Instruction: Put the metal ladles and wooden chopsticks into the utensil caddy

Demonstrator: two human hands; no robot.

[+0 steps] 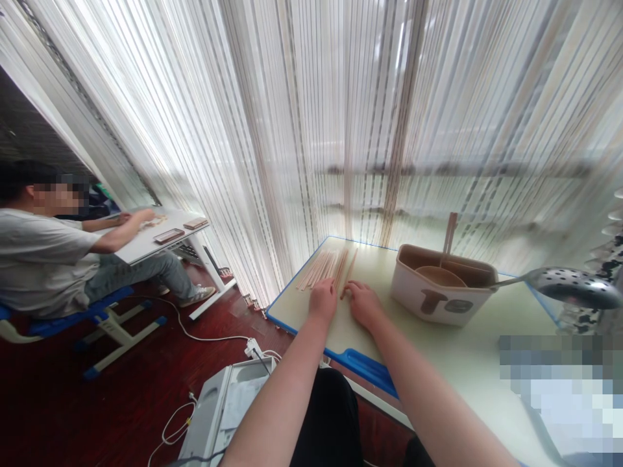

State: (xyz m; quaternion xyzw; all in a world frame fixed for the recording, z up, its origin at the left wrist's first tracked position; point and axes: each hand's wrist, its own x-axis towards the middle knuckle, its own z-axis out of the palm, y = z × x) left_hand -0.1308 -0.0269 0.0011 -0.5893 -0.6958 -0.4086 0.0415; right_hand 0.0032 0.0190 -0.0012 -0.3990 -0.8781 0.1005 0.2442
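Several thin wooden chopsticks lie fanned out on the pale tabletop, with a few darker ones side by side at their right. My left hand is closed at the near ends of the darker chopsticks, its fingers curled and partly hidden. To its right, my right hand rests low over the table, fingers bent around the near end of a separate chopstick. Both hands are close together but apart.
A cream and brown utensil holder stands right of my hands, with upright chopsticks and a slotted metal skimmer jutting out. The table has a blue edge. A seated person works at another table, left. Curtains hang behind.
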